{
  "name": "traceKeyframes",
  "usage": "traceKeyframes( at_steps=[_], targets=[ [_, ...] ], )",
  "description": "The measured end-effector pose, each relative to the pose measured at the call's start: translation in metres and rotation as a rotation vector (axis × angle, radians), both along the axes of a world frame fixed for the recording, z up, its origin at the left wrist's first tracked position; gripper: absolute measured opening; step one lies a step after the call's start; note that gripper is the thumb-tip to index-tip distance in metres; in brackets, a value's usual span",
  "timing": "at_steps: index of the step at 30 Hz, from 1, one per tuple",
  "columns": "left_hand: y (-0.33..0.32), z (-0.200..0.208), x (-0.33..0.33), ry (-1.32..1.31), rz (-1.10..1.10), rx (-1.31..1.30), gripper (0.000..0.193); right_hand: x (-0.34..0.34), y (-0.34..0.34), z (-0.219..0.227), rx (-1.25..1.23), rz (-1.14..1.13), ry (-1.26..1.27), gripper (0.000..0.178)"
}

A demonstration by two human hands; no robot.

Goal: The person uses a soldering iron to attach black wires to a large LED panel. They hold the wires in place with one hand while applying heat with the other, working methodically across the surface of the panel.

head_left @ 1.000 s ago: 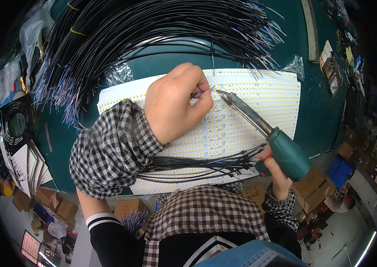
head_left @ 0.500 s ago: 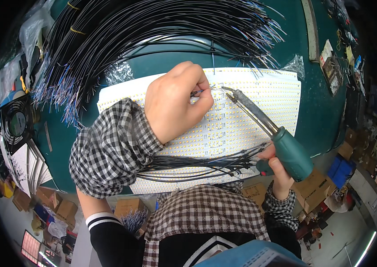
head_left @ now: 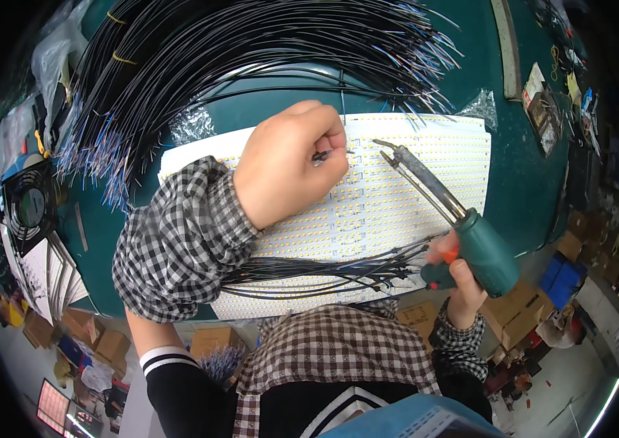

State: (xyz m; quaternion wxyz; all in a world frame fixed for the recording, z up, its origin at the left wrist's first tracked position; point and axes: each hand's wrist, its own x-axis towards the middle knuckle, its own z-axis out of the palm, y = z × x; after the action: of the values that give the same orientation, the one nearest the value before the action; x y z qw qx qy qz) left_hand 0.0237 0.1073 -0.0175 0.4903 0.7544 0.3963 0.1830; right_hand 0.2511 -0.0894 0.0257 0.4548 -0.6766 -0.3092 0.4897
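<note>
My left hand (head_left: 291,168) is closed in a pinch over the upper part of a white LED board sheet (head_left: 419,197), which carries rows of small yellow chips. Between thumb and forefinger sits a dark thin cable (head_left: 320,155), most of it hidden by the hand. To the right, my right hand (head_left: 464,288) grips a green soldering gun (head_left: 486,252) by its handle, with a red trigger near the fingers. Its metal tip hovers over the board, a short gap right of the pinched cable end. A bunch of black cables (head_left: 309,270) lies across the board's near part.
A large bundle of black cables (head_left: 251,44) with stripped coloured ends covers the far side of the green table (head_left: 525,182). At the left stands a black fan (head_left: 30,204) beside stacked white sheets (head_left: 54,274). Cardboard boxes (head_left: 517,310) are on the floor.
The soldering gun's tip has moved a little right, away from the pinched cable end. More of the red trigger shows now. My left hand has stayed nearly in place.
</note>
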Motion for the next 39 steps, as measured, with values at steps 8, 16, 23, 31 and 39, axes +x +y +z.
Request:
traceKeyframes(
  at_steps=[8, 16, 23, 31, 39],
  targets=[
    [0.000, 0.002, 0.002, -0.001, 0.080, 0.006, 0.010, 0.003, 0.000, -0.004, 0.040, 0.047, 0.003, 0.043],
    [0.001, 0.002, 0.003, 0.011, 0.059, 0.006, 0.011, 0.004, -0.001, -0.003, 0.011, 0.112, -0.058, 0.041],
    [0.001, 0.002, 0.002, 0.002, 0.064, -0.007, 0.010, 0.001, -0.002, -0.007, 0.013, 0.088, -0.094, 0.045],
    [0.000, 0.003, 0.002, -0.003, 0.056, 0.000, 0.011, 0.002, -0.001, -0.007, -0.003, 0.086, -0.063, 0.045],
    [0.000, 0.002, 0.000, -0.008, 0.021, 0.005, 0.008, 0.010, -0.006, -0.014, 0.044, 0.140, -0.058, 0.038]
  ],
)
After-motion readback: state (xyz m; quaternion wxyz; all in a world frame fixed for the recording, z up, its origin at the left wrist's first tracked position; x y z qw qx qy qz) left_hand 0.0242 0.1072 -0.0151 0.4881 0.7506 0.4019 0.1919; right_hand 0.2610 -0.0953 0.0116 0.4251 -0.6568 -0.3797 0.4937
